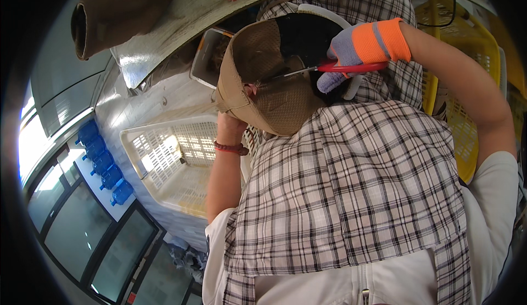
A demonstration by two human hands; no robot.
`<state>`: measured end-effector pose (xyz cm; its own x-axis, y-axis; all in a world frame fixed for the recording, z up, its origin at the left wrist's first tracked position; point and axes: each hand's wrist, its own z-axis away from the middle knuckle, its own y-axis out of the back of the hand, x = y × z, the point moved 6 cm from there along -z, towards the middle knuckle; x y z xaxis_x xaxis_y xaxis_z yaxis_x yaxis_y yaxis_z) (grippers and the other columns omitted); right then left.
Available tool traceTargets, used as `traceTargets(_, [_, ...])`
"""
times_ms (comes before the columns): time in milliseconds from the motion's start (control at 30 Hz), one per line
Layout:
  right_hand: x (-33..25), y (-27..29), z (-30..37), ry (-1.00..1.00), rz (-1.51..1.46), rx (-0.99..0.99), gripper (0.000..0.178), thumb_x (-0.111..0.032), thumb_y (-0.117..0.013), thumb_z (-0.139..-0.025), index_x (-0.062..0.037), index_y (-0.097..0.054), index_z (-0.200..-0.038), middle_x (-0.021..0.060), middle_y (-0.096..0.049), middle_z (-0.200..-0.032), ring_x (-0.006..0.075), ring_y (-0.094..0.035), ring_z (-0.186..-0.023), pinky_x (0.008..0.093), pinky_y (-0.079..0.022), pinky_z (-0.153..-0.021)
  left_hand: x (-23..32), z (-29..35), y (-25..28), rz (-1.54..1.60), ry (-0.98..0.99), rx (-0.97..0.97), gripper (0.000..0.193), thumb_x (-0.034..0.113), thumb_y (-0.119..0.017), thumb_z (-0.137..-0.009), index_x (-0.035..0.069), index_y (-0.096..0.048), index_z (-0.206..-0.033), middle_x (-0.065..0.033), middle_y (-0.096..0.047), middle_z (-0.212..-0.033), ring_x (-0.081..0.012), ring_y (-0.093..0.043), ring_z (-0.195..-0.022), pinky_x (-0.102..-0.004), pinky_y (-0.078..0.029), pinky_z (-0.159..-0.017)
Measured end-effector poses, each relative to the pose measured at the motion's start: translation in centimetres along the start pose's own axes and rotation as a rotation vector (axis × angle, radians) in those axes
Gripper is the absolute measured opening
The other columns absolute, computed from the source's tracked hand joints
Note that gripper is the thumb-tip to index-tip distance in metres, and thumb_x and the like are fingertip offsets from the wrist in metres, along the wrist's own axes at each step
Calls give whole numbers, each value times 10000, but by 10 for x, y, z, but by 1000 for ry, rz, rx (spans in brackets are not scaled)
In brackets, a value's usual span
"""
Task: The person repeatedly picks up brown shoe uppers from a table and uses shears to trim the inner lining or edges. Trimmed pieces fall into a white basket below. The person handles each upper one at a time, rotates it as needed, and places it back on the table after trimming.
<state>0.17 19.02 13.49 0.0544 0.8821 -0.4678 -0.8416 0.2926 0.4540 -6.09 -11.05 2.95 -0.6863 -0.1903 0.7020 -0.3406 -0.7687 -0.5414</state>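
My right hand (351,47), in a grey and orange knit glove, is closed round the red handles of a pair of scissors (357,67). The metal blades point left into the open mouth of a brown textured piece (247,58), hollow and stiff-walled, with a dark part at its far right. Its exact kind is unclear. My left hand (233,125) holds that piece from the left, a fingertip showing over the edge near the blade tips. Most of the left fingers are hidden behind the brown wall. The piece rests against my checked apron (340,179).
A worn table edge (203,11) runs across the top, with another brown hollow piece (118,17) on it. A white plastic basket (164,157) stands at left, and yellow baskets (461,107) at right. A small grey bin (208,58) sits under the table. Blue water bottles (99,154) line the far left.
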Motion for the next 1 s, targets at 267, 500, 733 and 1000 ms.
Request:
traceTargets(267, [-12,9,0,-16,-345,-270,472,-412,-544,-945,35,-694,-955,140,-675,-777,221,-699,-647,301,-576,-538,35,-8,-30,-1418,-511,178,296,226,-640,-891,32,-622,-1114,-116,-662,-1027,-307,-633,-941,-390,-513,-785])
traceTargets(500, [-28,7,10,-19,-446,-308,536,-461,-519,-957,40,-694,-889,115,-646,-656,194,-663,-567,288,-554,-511,33,-17,-17,-1313,-552,199,358,252,-672,-863,29,-615,-1136,-112,-664,-1023,-306,-637,-937,-395,-517,-784])
traceTargets(733, [-26,13,7,97,-408,-285,545,-509,-524,-944,-6,-711,-850,86,-639,-619,163,-636,-538,275,-526,-501,38,-18,-18,-1346,-591,213,381,263,-686,-863,38,-592,-1156,-88,-652,-1062,-254,-618,-975,-367,-506,-812])
traceTargets(1000, [-39,32,14,69,-401,-221,479,-424,-531,-943,11,-703,-837,106,-648,-638,187,-649,-531,289,-534,-485,67,-6,-65,-1679,-984,197,96,121,-646,-898,30,-663,-871,-80,-653,-708,-213,-626,-625,-343,-485,-540])
